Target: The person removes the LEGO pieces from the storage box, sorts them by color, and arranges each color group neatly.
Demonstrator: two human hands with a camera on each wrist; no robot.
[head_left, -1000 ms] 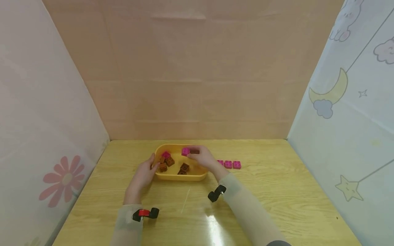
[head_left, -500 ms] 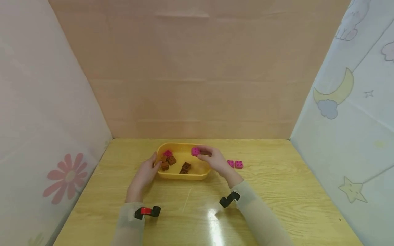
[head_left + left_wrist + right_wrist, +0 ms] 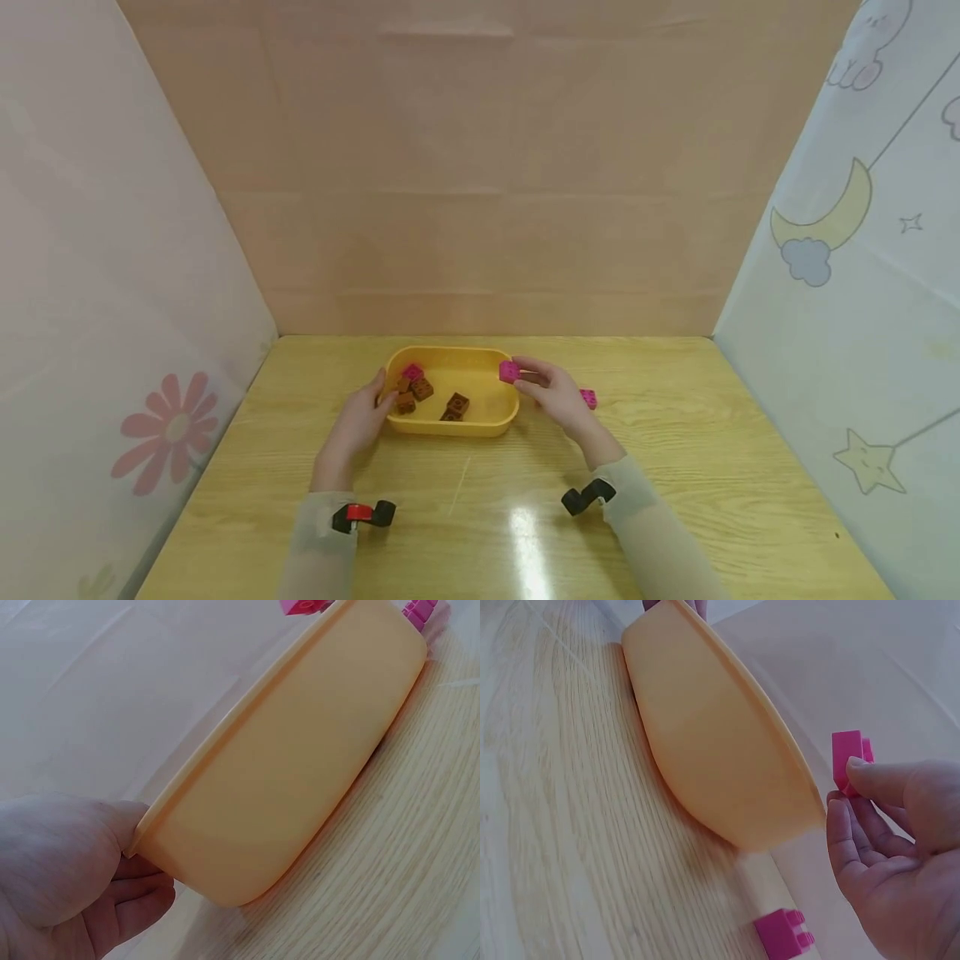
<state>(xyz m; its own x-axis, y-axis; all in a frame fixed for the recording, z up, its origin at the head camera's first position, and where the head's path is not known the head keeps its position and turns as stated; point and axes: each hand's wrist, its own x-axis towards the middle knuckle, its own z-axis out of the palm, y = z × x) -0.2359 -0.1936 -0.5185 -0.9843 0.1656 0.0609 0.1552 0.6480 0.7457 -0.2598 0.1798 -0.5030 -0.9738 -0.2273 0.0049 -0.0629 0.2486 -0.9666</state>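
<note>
A yellow plastic bin [image 3: 450, 429] stands on the table in the head view. My left hand [image 3: 358, 421] grips its left end, with the thumb over the rim in the left wrist view. Just above the bin's right rim, my right hand [image 3: 555, 398] pinches a pink toy building block [image 3: 508, 372] between thumb and fingers. Inside the bin, several brown blocks [image 3: 422, 389] and a pink block [image 3: 412, 372] lie at the left and middle. Another pink block [image 3: 588, 398] sits on the table, partly behind my right hand; it also shows low in the right wrist view.
The wooden table [image 3: 480, 517] reaches back to a peach-coloured cloth wall [image 3: 487, 208]. Patterned cloth walls [image 3: 825, 350] stand on both sides. Each wrist wears a strap with a small black camera [image 3: 588, 497].
My right hand has moved right with the pink block, from over the bin to its right rim, covering more of the pink row on the table. My left hand keeps its grip.
</note>
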